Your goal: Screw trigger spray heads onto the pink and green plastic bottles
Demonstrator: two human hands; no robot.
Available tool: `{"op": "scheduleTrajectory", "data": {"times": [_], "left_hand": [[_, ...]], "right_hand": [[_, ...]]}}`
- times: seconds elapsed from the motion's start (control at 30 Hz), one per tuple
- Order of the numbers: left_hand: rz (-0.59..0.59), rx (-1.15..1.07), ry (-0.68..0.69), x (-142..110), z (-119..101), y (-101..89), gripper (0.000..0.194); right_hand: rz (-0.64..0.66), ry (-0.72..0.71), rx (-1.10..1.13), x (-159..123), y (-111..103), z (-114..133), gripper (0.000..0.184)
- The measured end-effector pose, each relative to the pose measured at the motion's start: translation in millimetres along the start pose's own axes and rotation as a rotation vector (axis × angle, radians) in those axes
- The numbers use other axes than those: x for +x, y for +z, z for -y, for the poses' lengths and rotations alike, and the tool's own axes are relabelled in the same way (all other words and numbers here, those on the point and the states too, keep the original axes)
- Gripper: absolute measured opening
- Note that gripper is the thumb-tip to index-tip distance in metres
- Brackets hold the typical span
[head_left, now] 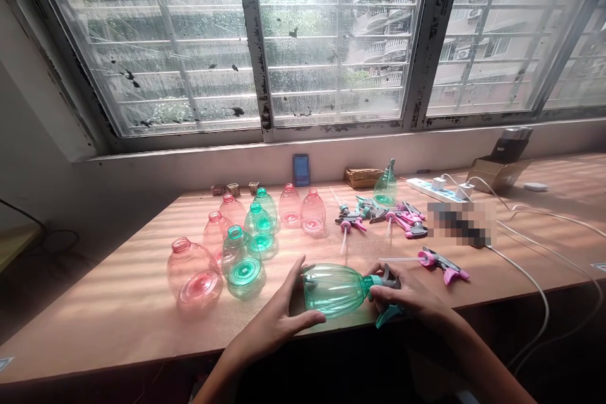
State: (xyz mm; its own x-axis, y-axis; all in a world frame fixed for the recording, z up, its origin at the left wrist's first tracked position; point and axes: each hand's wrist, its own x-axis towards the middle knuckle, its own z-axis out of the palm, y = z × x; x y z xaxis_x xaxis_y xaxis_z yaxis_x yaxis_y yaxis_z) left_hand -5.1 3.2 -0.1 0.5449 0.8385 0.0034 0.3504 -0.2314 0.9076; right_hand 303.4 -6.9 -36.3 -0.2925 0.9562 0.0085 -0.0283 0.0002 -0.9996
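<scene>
Workroom, wooden bench [118, 309], power strip [426, 188], barred window [336, 57], apartment blocks [492, 31] outside

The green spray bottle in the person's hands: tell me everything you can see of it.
The spray bottle is translucent green plastic with a rounded, ribbed body and no visible liquid. It is held on its side, base toward the left, above the wooden table's front edge. A teal collar joins it to a grey sprayer head, whose teal grip points downward. The left hand holds the body; the right hand wraps the neck and head.
</scene>
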Motion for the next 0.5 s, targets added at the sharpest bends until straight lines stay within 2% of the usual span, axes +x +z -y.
{"op": "scheduleTrajectory", "data": {"times": [0.23, 0.4, 0.5], "left_hand": [[0.024, 0.005, 0.034, -0.8, 2.2, 1.0, 0.116], [0.030, -0.035, 0.022, -0.5, -0.6, -0.8, 0.087], [0.013, -0.019, 0.013, 1.2, -0.3, -1.0, 0.081]], "right_hand": [[0.009, 0.001, 0.019, -0.2, 0.2, -0.2, 0.041], [0.030, 0.009, 0.007, -0.4, -0.5, -1.1, 0.039], [0.032, 0.001, 0.002, -0.2, -1.1, -2.8, 0.039]]}}
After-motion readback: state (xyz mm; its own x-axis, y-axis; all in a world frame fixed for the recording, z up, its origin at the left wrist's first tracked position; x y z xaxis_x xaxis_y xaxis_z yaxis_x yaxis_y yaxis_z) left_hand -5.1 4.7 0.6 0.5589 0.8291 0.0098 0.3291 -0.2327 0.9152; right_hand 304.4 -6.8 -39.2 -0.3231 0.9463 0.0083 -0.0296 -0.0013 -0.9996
